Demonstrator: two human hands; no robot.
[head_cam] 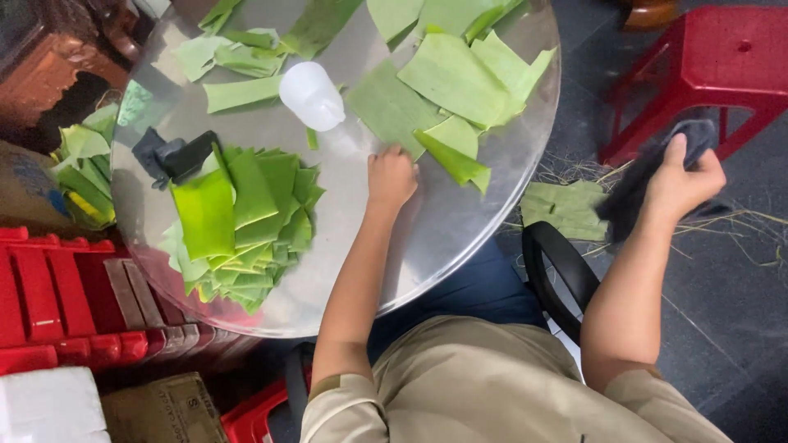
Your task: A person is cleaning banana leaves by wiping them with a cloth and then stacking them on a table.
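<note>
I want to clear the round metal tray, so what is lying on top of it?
On the round metal tray: scattered green leaf pieces, a stacked leaf pile, a white plastic cup, a dark cloth, and the left hand. Whatever lies under the pile is covered.

Looks like a small home food-prep corner or back-of-shop workspace. Round metal table (460, 238) covered in cut banana leaf pieces (455, 78), neat folded stack (246, 221) on one side. Red plastic stool (722, 57), red crates (49, 303), cardboard boxes (164, 410), straw scraps (739, 230) on a dark tiled floor.
</note>
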